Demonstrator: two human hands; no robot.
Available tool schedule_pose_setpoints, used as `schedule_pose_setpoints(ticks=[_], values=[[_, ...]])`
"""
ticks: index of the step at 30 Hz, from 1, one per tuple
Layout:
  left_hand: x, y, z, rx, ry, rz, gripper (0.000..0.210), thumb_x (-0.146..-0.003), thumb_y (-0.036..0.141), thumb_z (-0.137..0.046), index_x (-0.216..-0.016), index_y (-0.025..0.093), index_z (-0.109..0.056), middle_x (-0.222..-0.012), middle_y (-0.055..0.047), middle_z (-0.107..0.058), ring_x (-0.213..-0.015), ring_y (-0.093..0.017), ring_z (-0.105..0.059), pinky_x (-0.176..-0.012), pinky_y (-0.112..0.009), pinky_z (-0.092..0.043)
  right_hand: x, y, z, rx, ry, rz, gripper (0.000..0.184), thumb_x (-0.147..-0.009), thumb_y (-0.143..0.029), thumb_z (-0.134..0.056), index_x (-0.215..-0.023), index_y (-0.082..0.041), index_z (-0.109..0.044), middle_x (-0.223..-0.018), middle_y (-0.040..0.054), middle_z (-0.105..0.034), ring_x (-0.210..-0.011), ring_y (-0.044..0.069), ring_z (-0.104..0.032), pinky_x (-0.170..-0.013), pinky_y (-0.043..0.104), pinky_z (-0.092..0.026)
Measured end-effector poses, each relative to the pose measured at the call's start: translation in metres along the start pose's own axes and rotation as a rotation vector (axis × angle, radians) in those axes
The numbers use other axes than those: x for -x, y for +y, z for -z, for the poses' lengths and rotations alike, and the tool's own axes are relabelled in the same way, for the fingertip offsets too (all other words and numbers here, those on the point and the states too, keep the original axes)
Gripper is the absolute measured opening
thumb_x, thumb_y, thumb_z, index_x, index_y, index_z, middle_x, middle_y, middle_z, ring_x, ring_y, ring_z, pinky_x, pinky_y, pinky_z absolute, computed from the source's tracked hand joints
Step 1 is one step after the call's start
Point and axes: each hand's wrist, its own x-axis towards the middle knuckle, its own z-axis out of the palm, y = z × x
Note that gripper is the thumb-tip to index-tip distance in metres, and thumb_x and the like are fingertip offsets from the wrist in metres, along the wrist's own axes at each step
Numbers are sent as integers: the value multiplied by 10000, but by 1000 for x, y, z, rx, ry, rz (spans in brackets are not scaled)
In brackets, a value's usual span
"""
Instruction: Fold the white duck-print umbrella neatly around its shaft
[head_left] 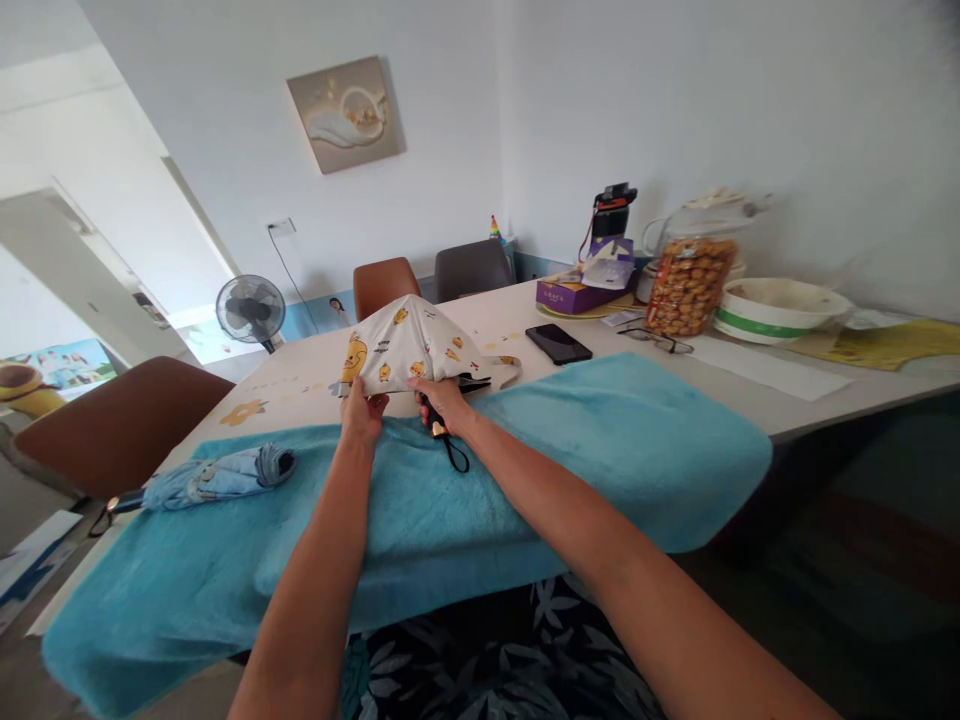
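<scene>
A white folding umbrella point(420, 345) printed with yellow ducks is partly spread above the table, its tip pointing away from me. My right hand point(442, 405) wraps round its black handle, from which a wrist loop hangs. With the fingers of my left hand point(362, 410) I pinch the lower left edge of the canopy. Its strap sticks out on the right. A rolled blue umbrella point(217, 477) lies to the left on a turquoise towel point(600, 440), which spreads under both my forearms.
Beyond the towel on the white table point(300, 365) lie a black phone point(559, 343) and glasses point(658, 340). At the right stand a snack jar point(690, 285), a bowl point(780, 310), a purple box point(574, 295) and a bottle point(611, 212). Chairs point(386, 288) and a fan point(251, 308) stand beyond.
</scene>
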Motion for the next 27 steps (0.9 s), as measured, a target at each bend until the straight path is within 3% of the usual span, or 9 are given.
schedule_pose_setpoints(ticks=[7, 13, 19, 24, 27], values=[[-1, -3, 3, -87, 42, -91, 176, -888, 264, -498, -1042, 193, -548, -838, -21, -596, -531, -103, -582, -530, -250, -495, -4, 5, -1, 134, 81, 101, 239, -758, -189, -606, -555, -159, -484, -387, -53, -447, -281, 77, -392, -276, 193, -331], [-4, -2, 4, -23, 34, -85, 157, -888, 311, -498, -989, 202, -548, -841, -19, -591, -579, -100, -582, -572, -248, -502, 2, 0, -3, 173, 73, 80, 180, -759, -187, -580, -591, -147, -529, -405, -44, -485, -281, 67, -394, -287, 181, -332], [-10, -1, 11, -8, 139, -79, 77, -878, 251, -478, -910, 203, -530, -825, 0, -550, -581, -90, -578, -594, -248, -506, 3, 0, -3, 218, 100, 90, 196, -752, -200, -557, -566, -150, -524, -348, -41, -445, -275, 83, -395, -284, 184, -328], [-17, -1, 16, -173, 272, -238, 160, -908, 179, -371, -879, 186, -528, -814, -19, -557, -671, -111, -585, -613, -237, -485, -1, 2, -5, 222, 204, 121, 196, -735, -209, -556, -550, -163, -507, -343, -43, -442, -279, 87, -403, -287, 185, -344], [-8, -4, 6, -244, 189, -427, 146, -887, 165, -440, -918, 212, -575, -885, -26, -590, -849, -129, -589, -727, -235, -484, -3, 2, -7, 272, 286, 179, 194, -734, -194, -555, -549, -171, -500, -347, -37, -447, -289, 101, -431, -293, 194, -356]])
